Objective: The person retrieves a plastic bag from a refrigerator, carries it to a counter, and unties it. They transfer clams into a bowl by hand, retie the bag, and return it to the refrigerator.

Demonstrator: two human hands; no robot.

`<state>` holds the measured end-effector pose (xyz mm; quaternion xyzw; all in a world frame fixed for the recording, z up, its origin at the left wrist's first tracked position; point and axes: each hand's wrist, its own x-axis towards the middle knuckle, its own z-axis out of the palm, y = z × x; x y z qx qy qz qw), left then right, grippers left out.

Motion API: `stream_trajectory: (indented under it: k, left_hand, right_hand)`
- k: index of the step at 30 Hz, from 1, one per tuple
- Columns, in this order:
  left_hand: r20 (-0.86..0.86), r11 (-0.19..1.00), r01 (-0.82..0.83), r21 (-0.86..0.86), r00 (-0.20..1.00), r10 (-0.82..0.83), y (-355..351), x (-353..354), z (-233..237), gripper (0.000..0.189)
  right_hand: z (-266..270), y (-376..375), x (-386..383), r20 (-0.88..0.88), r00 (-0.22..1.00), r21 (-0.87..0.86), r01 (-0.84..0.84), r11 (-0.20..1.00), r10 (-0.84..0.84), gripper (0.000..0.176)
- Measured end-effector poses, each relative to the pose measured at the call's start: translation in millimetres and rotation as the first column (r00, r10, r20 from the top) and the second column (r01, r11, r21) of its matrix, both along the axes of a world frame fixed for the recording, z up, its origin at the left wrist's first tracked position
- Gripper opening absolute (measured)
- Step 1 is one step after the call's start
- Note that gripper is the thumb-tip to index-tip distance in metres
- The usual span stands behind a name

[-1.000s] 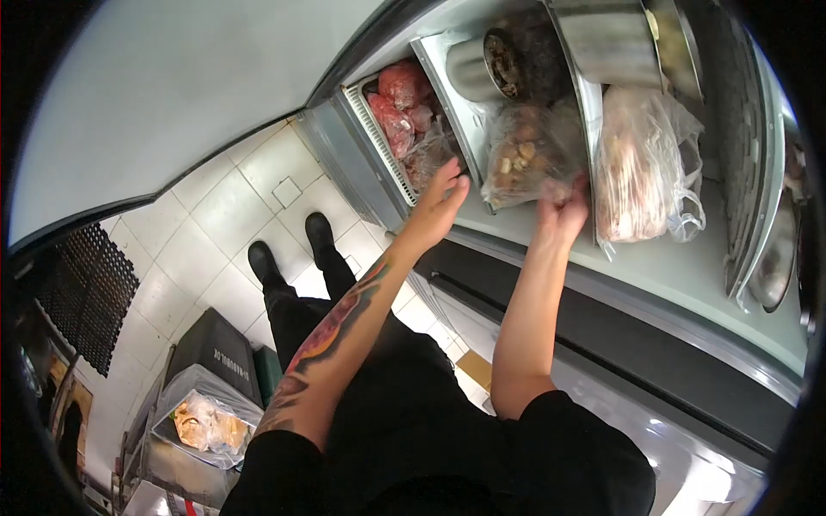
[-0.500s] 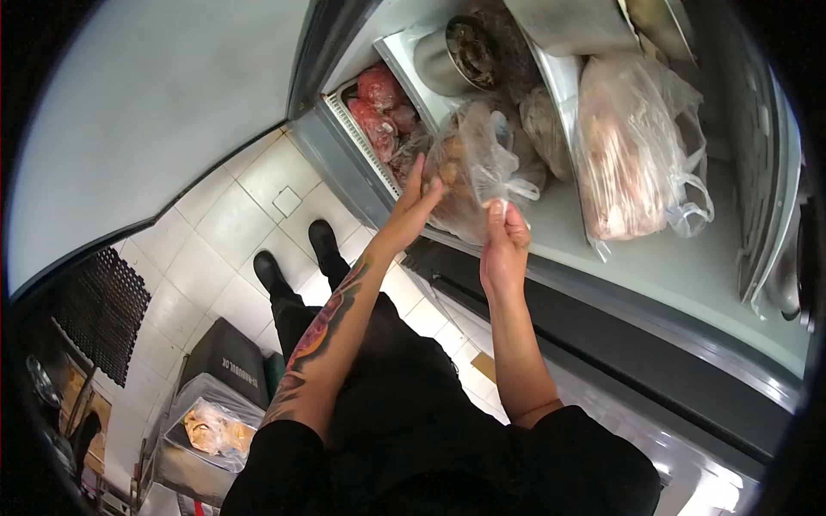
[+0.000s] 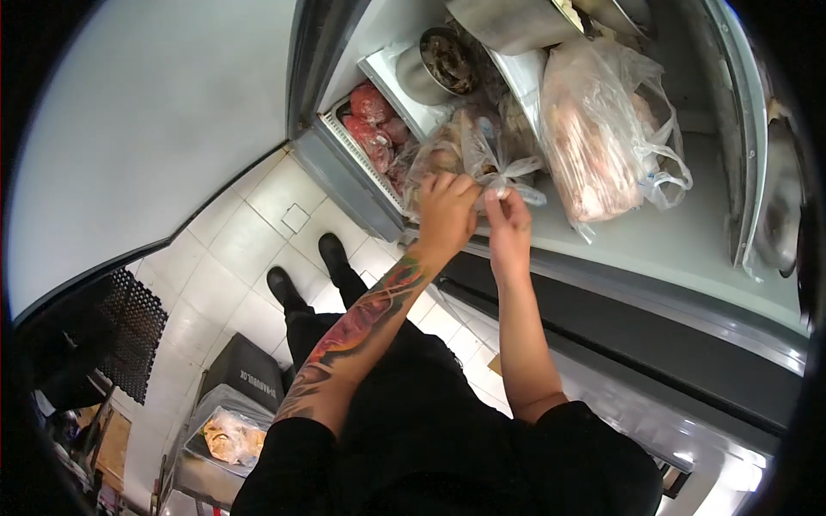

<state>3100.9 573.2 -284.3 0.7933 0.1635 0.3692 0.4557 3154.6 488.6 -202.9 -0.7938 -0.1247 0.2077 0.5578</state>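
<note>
A clear plastic bag (image 3: 475, 155) with brownish food inside lies at the fridge's front edge, its neck gathered into a knot with loose ends. My right hand (image 3: 509, 225) pinches the bag's plastic just below that knot, thumb against fingers. Close beside it, my left hand (image 3: 447, 215) has its fingers curled onto the same bag, back of the hand toward me; its fingertips are partly hidden. The bag's lower part is covered by my hands.
A larger plastic bag of pale meat (image 3: 594, 142) lies to the right. Red bagged meat (image 3: 370, 129) fills a white-edged tray at left. Behind stand a metal pot (image 3: 430, 70) and a metal container (image 3: 516, 21). The open fridge door (image 3: 155, 129) is at left.
My left hand has moved from the bag's left side to the right, next to my right hand, and its fingers have curled in. The view has shifted slightly.
</note>
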Motion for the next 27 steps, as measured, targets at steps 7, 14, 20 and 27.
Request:
stream_trajectory:
  k: [7, 14, 20, 27]
  left_hand:
    - [0.071, 0.991, 0.12, -0.066, 0.991, -0.115, -1.8, -45.9, 22.0, 0.016]
    - [-0.146, 0.935, 0.201, -0.294, 0.957, -0.251, 38.2, -237.4, -1.5, 0.024]
    - [-0.296, 0.256, -0.762, -0.594, 0.504, 0.812, 211.4, -524.0, -89.1, 0.038]
    - [0.186, 0.547, -0.551, -0.631, 0.577, 0.796, 375.7, -509.6, 152.9, 0.067]
  right_hand:
    - [-45.6, 2.2, 37.8, -0.587, 0.785, 0.284, 0.428, 0.858, -0.197, 0.019]
    - [-20.7, 7.3, 87.9, -0.669, 0.74, 0.366, 0.409, 0.836, -0.069, 0.025]
    - [1.1, 28.3, 26.3, -0.663, 0.745, 0.485, 0.499, 0.719, -0.071, 0.03]
    - [11.5, 39.3, -69.3, -0.588, 0.792, 0.446, 0.487, 0.751, -0.165, 0.033]
